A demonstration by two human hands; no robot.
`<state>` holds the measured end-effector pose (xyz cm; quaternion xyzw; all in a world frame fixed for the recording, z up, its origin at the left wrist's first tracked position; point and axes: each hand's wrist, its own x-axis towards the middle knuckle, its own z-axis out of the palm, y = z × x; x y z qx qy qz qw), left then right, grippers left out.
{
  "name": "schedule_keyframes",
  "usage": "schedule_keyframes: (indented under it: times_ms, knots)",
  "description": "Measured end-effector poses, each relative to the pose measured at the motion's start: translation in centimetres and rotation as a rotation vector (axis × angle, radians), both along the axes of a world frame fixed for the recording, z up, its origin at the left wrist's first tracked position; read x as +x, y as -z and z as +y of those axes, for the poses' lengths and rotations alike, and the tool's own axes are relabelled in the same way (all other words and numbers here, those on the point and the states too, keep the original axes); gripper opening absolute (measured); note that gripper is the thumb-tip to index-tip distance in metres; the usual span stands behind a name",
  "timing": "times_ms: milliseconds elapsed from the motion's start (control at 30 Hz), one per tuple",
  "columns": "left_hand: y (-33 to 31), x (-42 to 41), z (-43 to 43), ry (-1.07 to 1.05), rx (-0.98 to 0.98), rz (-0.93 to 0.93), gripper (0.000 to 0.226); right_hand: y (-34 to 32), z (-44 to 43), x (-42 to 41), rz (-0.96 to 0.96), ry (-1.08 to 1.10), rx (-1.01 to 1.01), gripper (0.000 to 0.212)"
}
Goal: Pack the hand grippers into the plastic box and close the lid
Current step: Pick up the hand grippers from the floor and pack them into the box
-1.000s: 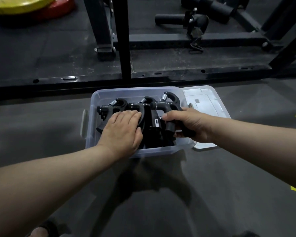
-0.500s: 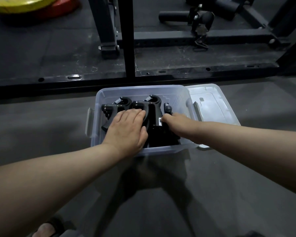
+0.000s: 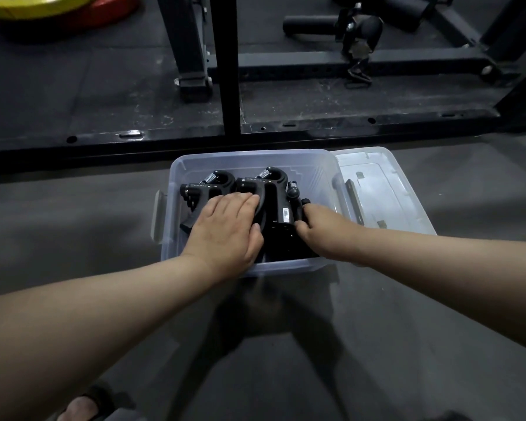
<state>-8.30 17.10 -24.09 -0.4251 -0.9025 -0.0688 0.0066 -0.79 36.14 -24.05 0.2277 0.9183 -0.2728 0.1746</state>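
Grippers (image 3: 274, 189) in box (image 3: 252, 159) on floor (image 3: 73, 214), long axes near-far, spring ends pointing away. Left grip (image 3: 225, 229) flat, fingers (image 3: 237, 202) straight, pressing on them. Right grip (image 3: 316, 226) curled round rightmost one. Lid (image 3: 386, 192) beside box, right.

We note dim, flat light, seemingly from overhead. Soft, dark forearm shadows fall on the matte grey floor (image 3: 73, 223) on the near side of the clear plastic box (image 3: 249, 154). The black hand grippers (image 3: 274, 189) lose detail in murk. The black steel floor rail (image 3: 164, 138) bows towards the left and right edges. Focus is slightly soft throughout.
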Motion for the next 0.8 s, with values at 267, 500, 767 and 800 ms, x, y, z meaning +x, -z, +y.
schedule_keyframes:
  times_ms: [267,500,767,800]
  knots:
    - [-0.1,0.0,0.0,0.003,0.019,-0.013,0.063,0.2,0.5,0.8,0.038,-0.054,-0.017,0.028]
    - [0.1,-0.1,0.0,0.005,0.023,-0.019,0.060,-0.4,0.1,0.0,-0.004,0.077,-0.093,0.026]
    - [0.1,-0.2,0.0,0.002,0.020,-0.026,0.061,-1.5,0.3,-0.4,0.053,0.193,-0.190,0.019]
    - [0.1,-0.2,0.0,0.003,0.023,-0.023,0.061,-1.3,0.2,-0.4,0.041,0.221,-0.260,0.018]
